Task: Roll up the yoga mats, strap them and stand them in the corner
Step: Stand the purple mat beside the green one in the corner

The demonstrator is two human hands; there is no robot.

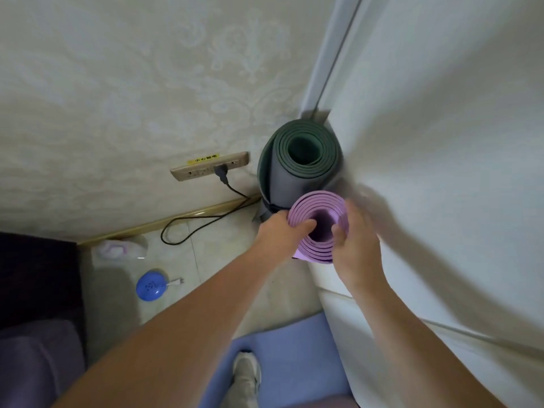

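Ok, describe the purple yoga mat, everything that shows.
The purple yoga mat is rolled into a tight spiral of foam-like layers, lilac with a darker hollow core, seen end-on from above, standing about upright. It stands just in front of the rolled grey-green mat, beside the white panel. The left hand and right hand grip its top rim from either side, fingers curled over the edge.

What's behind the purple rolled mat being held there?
A green rolled mat stands upright in the corner behind the purple mat; its foot is covered.
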